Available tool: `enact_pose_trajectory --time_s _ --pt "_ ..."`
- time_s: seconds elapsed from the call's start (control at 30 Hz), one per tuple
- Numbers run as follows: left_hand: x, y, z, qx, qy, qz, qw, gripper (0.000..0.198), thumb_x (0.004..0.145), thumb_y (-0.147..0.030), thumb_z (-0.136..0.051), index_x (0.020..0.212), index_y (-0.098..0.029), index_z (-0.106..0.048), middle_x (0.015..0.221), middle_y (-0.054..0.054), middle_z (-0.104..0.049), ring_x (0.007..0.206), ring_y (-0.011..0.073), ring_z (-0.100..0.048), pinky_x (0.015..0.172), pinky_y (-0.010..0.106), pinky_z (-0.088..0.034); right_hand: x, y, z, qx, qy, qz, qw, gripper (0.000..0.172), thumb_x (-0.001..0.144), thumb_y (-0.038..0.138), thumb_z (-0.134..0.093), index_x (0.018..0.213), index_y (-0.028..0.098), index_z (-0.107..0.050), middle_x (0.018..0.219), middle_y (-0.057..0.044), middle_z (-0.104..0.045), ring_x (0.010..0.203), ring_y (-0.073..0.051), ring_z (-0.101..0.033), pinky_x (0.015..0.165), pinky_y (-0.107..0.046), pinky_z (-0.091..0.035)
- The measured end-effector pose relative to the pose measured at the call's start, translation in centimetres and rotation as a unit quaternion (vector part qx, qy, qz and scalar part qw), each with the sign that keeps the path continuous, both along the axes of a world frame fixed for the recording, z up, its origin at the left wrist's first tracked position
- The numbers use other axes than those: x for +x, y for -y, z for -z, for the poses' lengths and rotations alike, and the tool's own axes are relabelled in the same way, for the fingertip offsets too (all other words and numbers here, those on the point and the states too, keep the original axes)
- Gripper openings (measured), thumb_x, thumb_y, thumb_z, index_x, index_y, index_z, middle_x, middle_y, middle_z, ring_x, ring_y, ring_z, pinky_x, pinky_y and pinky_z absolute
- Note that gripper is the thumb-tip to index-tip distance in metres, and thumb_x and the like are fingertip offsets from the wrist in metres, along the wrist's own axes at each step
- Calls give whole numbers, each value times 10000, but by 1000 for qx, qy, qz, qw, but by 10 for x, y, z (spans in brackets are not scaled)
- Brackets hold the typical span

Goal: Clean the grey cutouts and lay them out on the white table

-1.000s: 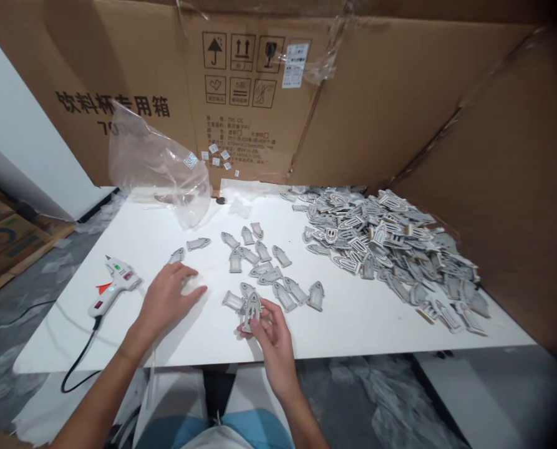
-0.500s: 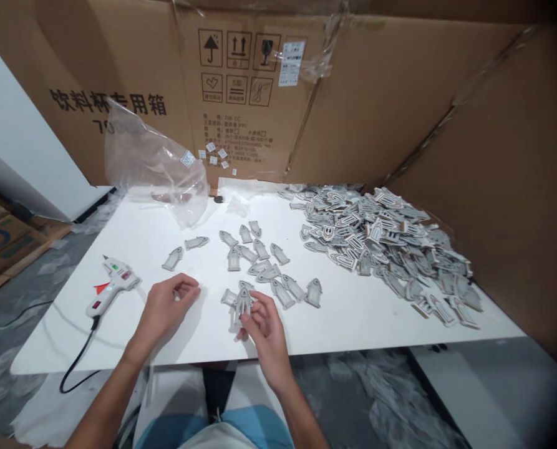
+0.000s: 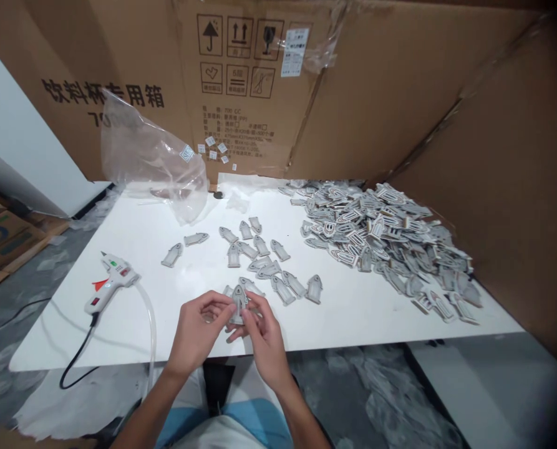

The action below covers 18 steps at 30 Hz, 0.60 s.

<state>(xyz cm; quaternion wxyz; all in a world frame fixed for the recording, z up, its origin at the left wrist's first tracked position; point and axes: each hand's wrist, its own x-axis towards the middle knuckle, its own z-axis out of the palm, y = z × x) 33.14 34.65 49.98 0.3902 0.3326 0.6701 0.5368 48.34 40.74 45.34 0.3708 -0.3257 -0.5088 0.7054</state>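
Observation:
Near the front edge of the table, a small grey arch-shaped cutout piece (image 3: 239, 300) is held up between both hands. My left hand (image 3: 202, 327) pinches its left side with thumb and fingertips. On the right side, my right hand (image 3: 262, 324) grips it, with the thumb in front and fingers curled behind. Just beyond the fingers lie similar grey pieces (image 3: 251, 287), partly hidden by the hands. More loose pieces (image 3: 259, 248) are scattered across the middle of the table.
A large heap of grey pieces (image 3: 381, 231) covers the table's right side. On the left lies a white glue gun (image 3: 111, 282) with a black cord and a glue stick. A clear plastic bag (image 3: 156, 162) stands before the cardboard box (image 3: 241, 93) at the back.
My left hand has moved right from the bare table and now pinches the grey piece. My right hand has kept its hold, shifting slightly left. The view has tilted a little.

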Motion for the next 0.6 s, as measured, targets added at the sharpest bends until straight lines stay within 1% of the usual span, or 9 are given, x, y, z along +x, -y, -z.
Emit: enact_pose_trajectory --time_s 0.1,0.17,0.2,0.27,0.37,0.5,0.6 --pt "1 -1 3 9 -40 -8 999 266 882 -488 -819 893 -224 -794 772 30 -760 710 178 -683 685 285 -568 2 0 2 7 7 2 1000 392 1037 480 -711 1402 347 -659 1187 -18 -621 606 -97 -690 723 -369 -673" --pt "1 -2 6 12 -46 -12 999 277 878 -492 -824 870 -221 -765 721 17 -713 675 165 -643 648 270 -545 2 0 3 9 8 3 1000 398 1038 482 -708 1409 345 -655 1221 -28 -629 619 -101 -697 715 -360 -666" --pt "1 -2 7 13 -34 -15 999 288 872 -497 -832 879 -221 -749 721 12 -700 669 161 -637 641 267 -546 2 0 4 10 9 3 1000 402 1039 482 -707 1411 342 -651 1238 -34 -632 626 -104 -702 707 -354 -662" --pt "2 -3 11 15 14 -17 1000 333 849 -510 -855 957 -222 -727 767 12 -707 678 159 -650 652 270 -570 2 0 4 9 11 5 1000 412 1034 485 -712 1412 333 -648 1263 -46 -639 632 -109 -707 693 -346 -660" --pt "4 -4 15 15 68 1 998 402 841 -540 -858 1034 -214 -723 824 33 -731 709 165 -670 684 283 -587 2 1 2 8 6 9 1000 425 1021 488 -728 1405 321 -657 1270 -60 -653 635 -117 -705 687 -354 -668" --pt "9 -4 16 9 44 18 999 380 912 -579 -783 992 -209 -747 882 60 -751 807 190 -693 737 288 -578 2 1 0 15 10 18 1000 415 1011 472 -745 1395 327 -679 1223 -52 -667 631 -121 -696 687 -362 -667" --pt "11 -1 14 -3 11 26 1000 395 957 -615 -713 997 -223 -739 856 41 -742 757 186 -678 709 286 -574 3 3 -1 18 11 11 1000 437 1004 461 -757 1410 322 -678 1149 -43 -696 658 -140 -702 666 -349 -649"
